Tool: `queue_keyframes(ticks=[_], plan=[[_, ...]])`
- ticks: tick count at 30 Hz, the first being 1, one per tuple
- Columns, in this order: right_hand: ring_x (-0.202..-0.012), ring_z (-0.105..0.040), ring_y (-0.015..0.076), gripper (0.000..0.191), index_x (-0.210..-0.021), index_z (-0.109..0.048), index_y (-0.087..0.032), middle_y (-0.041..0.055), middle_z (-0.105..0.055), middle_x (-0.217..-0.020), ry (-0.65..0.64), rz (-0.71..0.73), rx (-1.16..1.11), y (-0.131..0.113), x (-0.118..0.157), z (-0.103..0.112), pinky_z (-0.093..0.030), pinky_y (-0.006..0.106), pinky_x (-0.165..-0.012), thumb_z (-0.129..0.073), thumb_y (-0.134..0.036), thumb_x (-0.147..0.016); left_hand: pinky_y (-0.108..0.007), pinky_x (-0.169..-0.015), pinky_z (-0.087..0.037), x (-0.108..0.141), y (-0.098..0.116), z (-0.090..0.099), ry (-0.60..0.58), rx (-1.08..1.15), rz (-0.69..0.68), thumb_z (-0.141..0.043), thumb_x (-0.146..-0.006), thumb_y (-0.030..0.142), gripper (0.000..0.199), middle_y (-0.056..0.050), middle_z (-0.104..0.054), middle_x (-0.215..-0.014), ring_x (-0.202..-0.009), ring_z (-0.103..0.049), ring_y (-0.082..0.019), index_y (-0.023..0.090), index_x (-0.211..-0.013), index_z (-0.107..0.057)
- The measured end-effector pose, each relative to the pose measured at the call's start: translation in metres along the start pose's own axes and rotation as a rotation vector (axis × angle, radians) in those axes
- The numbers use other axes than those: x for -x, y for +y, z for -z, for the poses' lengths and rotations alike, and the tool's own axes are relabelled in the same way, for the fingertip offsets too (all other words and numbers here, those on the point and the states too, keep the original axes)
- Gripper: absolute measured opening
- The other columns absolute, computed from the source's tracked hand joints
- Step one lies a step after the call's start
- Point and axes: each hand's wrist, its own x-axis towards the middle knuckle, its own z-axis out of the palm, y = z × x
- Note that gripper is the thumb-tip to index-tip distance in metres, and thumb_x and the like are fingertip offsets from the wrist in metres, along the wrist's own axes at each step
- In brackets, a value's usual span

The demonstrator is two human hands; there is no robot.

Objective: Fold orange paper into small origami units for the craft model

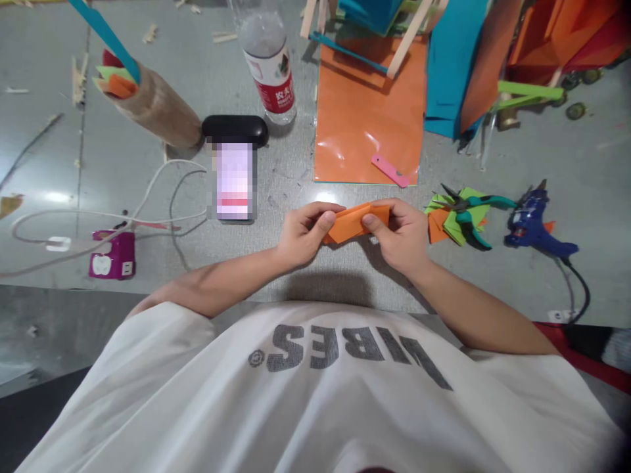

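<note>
A folded piece of orange paper (351, 223) is held between both hands, just above the table's near edge. My left hand (308, 231) pinches its left end, thumb on top and fingers behind. My right hand (398, 231) grips the right end, with the thumb pressed on the paper's face. Beyond the hands lies a large orange sheet (367, 125) with a small pink cutter (389, 170) on its lower right part. Right of my right hand, teal-handled pliers (468, 209) rest on green and orange paper pieces (461, 226).
A blue glue gun (535, 226) with a cable lies at the right. At the left stand a bottle (273, 79), a phone (234, 180), a brown paper holder (160, 108) and a purple charger (112, 254) with white cable. Colored paper constructions (453, 59) fill the back right.
</note>
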Motion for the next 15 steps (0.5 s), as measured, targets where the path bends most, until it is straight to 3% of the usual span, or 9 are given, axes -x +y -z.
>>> queue_keyframes(ticks=[5,8,15], plan=[[-0.089,-0.084,0.0274,0.043,-0.109,-0.087,-0.031,0.0054,-0.091,-0.103,0.020,0.002,0.035,0.0000,0.0012,0.0004,-0.072,0.048,-0.085,-0.095,-0.072,-0.102,-0.032,-0.070,-0.065,-0.0060,0.0083,0.0038,-0.181,0.044,0.123,-0.073,-0.112,0.087,0.072,-0.009,-0.088,-0.094,-0.078,-0.079,-0.019,0.018,-0.115,-0.094],[-0.091,-0.085,0.0287,0.046,-0.107,-0.087,-0.031,0.0060,-0.092,-0.103,0.032,0.003,0.060,-0.0023,0.0002,0.0003,-0.073,0.050,-0.087,-0.094,-0.076,-0.101,-0.032,-0.074,-0.067,-0.0073,0.0083,0.0048,-0.257,0.020,0.137,-0.075,-0.111,0.086,0.072,-0.011,-0.089,-0.099,-0.084,-0.081,-0.021,0.017,-0.117,-0.094],[-0.085,-0.084,0.0270,0.043,-0.103,-0.090,-0.032,0.0047,-0.091,-0.098,0.023,0.069,0.079,-0.0069,-0.0001,0.0006,-0.071,0.046,-0.080,-0.091,-0.075,-0.105,-0.028,-0.071,-0.064,-0.0036,0.0054,0.0030,-0.283,-0.027,0.135,-0.079,-0.111,0.075,0.062,-0.011,-0.090,-0.096,-0.081,-0.081,-0.019,0.014,-0.116,-0.093]])
